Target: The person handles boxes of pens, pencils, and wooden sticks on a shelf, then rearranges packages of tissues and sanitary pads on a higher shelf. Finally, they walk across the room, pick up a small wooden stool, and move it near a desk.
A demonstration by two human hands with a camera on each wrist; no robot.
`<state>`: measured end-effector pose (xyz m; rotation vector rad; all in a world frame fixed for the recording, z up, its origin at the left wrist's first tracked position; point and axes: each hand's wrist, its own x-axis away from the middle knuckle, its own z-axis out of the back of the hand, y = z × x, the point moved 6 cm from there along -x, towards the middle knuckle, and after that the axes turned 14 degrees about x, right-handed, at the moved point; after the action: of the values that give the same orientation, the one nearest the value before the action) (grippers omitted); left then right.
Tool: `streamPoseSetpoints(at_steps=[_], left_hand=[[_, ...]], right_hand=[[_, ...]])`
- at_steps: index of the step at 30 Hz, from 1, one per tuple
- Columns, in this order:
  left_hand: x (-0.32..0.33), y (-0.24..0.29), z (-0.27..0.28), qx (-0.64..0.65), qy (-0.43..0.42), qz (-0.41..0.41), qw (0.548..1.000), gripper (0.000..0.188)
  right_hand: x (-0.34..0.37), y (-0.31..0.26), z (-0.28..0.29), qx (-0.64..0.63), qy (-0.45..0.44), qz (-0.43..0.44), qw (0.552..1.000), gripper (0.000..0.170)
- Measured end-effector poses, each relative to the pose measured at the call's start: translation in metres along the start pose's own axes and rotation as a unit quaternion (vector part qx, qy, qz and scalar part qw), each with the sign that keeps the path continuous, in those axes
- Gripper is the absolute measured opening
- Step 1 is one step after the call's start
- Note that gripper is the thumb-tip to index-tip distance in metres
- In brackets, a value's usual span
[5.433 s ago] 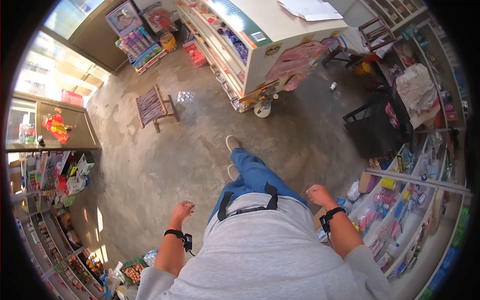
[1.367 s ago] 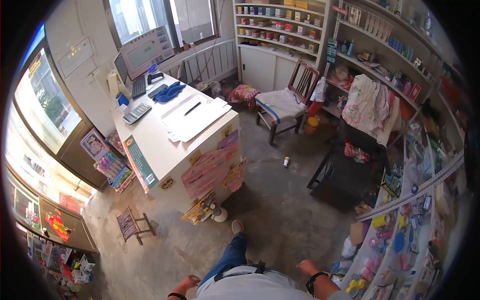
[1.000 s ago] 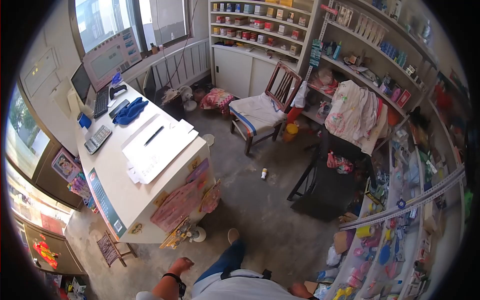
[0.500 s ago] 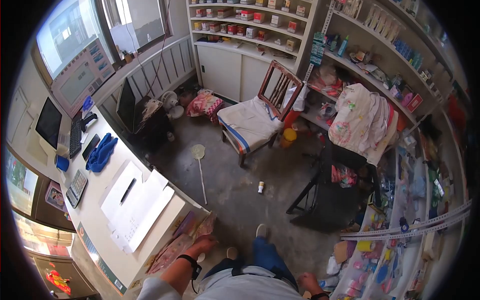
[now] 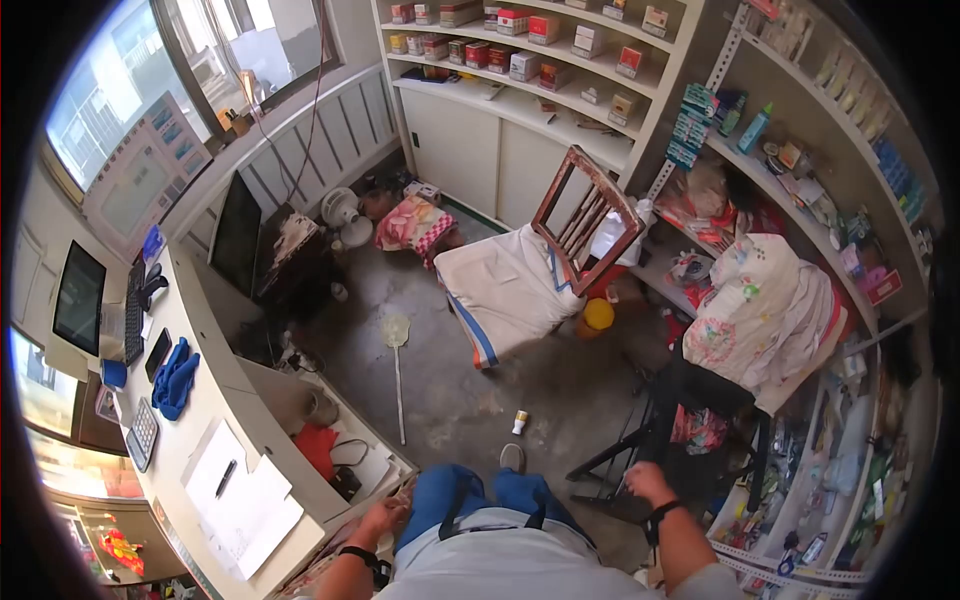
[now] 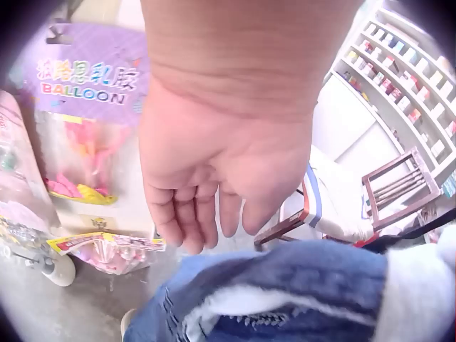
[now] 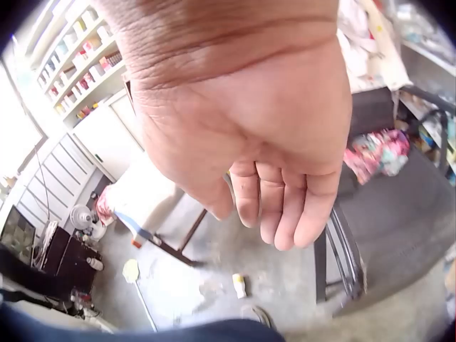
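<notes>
My left hand (image 5: 382, 520) hangs beside the near end of the white counter (image 5: 215, 375), holding nothing. In the left wrist view the fingers of that hand (image 6: 224, 167) point down, loosely bent, near a hanging balloon packet (image 6: 89, 121) and above blue jeans (image 6: 285, 285). My right hand (image 5: 650, 483) is empty too, left of the black chair (image 5: 690, 400). The right wrist view shows this hand (image 7: 249, 142) with relaxed fingers above the floor, where a small white bottle (image 7: 239, 286) with a yellow cap lies.
Ahead stands a wooden chair (image 5: 590, 220) with a white cloth seat. A fly swatter (image 5: 398, 380) and the small bottle (image 5: 520, 422) lie on the floor. Papers (image 5: 240, 500), a pen, a calculator (image 5: 143, 434) and a blue cloth (image 5: 175, 380) rest on the counter. Stocked shelves (image 5: 800, 220) line the right side.
The view has moved forward past the counter's end, exposing its inner shelf. The wooden chair looks nearer. Both hands have come lower beside the body; the right forearm shows more fully. Neither hand has taken anything.
</notes>
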<state>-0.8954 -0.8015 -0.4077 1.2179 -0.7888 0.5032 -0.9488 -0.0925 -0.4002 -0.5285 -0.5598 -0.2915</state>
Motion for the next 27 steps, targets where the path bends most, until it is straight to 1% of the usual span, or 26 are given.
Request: streamPoseSetpoints(at_steps=[1,2,3,4,5,7,8,9,11,12,13,14,15,16,17,18,19,20,21,22,23,24,25,26,27], left_hand=[[0.000,0.021,-0.001,0.080,0.036,0.010,0.996,0.031],[-0.011,0.022,-0.004,0.093,0.022,0.059,0.994,0.036],[-0.015,0.036,-0.002,0.044,0.025,0.048,0.998,0.036],[-0.019,0.049,0.000,-0.005,0.028,0.035,0.999,0.035],[-0.026,0.062,0.002,-0.055,0.030,0.023,0.998,0.035],[-0.041,0.085,0.012,-0.039,-0.004,0.025,0.999,0.033],[-0.048,0.096,0.020,-0.033,-0.022,0.025,0.999,0.033],[-0.058,0.098,0.034,-0.006,-0.004,0.042,0.999,0.032],[-0.096,0.079,0.062,0.058,0.036,0.076,0.995,0.030],[-0.107,0.086,0.077,0.080,0.053,0.053,0.994,0.030],[-0.117,0.087,0.090,0.144,0.062,0.049,0.986,0.032],[-0.125,0.095,0.100,0.142,0.050,0.040,0.988,0.035],[-0.129,0.104,0.107,0.182,0.054,0.053,0.980,0.036],[-0.130,0.113,0.116,0.169,0.066,0.040,0.983,0.037],[-0.134,0.114,0.124,0.160,0.075,0.046,0.983,0.035],[-0.123,0.136,0.126,0.166,0.092,0.064,0.980,0.033],[-0.122,0.137,0.130,0.152,0.104,0.064,0.981,0.031],[-0.118,0.143,0.131,0.164,0.097,0.079,0.978,0.030],[-0.109,0.150,0.131,0.180,0.096,0.095,0.974,0.030],[-0.101,0.154,0.130,0.185,0.105,0.103,0.972,0.029],[-0.094,0.155,0.130,0.169,0.112,0.109,0.973,0.028],[-0.094,0.137,0.130,0.201,0.117,0.124,0.965,0.029],[-0.094,0.117,0.128,0.234,0.122,0.139,0.955,0.029],[-0.085,0.116,0.125,0.226,0.131,0.148,0.954,0.029],[-0.074,0.121,0.124,0.220,0.146,0.158,0.952,0.029]], right_hand=[[-0.040,-0.008,0.034,0.051,0.064,0.005,0.997,0.016],[-0.086,0.003,0.050,-0.023,0.075,0.025,0.997,0.015],[-0.121,-0.003,0.074,-0.045,0.082,0.013,0.996,0.015],[-0.134,-0.034,0.105,0.010,0.108,-0.041,0.993,0.027],[-0.142,-0.078,0.135,0.015,0.114,-0.032,0.993,0.028],[-0.149,-0.155,0.177,0.029,0.108,-0.025,0.993,0.027],[-0.156,-0.181,0.187,0.038,0.137,0.016,0.990,0.022],[-0.160,-0.198,0.191,0.043,0.153,0.019,0.987,0.022],[-0.172,-0.230,0.203,0.061,0.183,0.033,0.981,0.022],[-0.178,-0.244,0.214,0.081,0.194,0.033,0.977,0.021],[-0.184,-0.257,0.223,0.102,0.201,0.034,0.974,0.020],[-0.191,-0.271,0.232,0.125,0.203,0.037,0.971,0.020],[-0.201,-0.280,0.247,0.126,0.228,0.038,0.965,0.019],[-0.215,-0.285,0.261,0.129,0.265,0.069,0.953,0.020],[-0.227,-0.289,0.279,0.111,0.273,0.056,0.954,0.022],[-0.235,-0.299,0.296,0.123,0.306,0.050,0.943,0.023],[-0.254,-0.293,0.311,0.145,0.334,0.038,0.931,0.026],[-0.258,-0.309,0.329,0.151,0.322,0.001,0.935,0.029],[-0.279,-0.311,0.345,0.174,0.358,0.054,0.916,0.033],[-0.287,-0.321,0.360,0.173,0.361,0.034,0.916,0.039],[-0.314,-0.312,0.374,0.170,0.356,0.005,0.919,0.042],[-0.317,-0.327,0.385,0.183,0.376,-0.011,0.908,0.044],[-0.347,-0.314,0.396,0.182,0.364,-0.010,0.913,0.047],[-0.358,-0.324,0.406,0.172,0.349,0.015,0.921,0.051],[-0.373,-0.326,0.412,0.183,0.337,-0.011,0.923,0.056]])
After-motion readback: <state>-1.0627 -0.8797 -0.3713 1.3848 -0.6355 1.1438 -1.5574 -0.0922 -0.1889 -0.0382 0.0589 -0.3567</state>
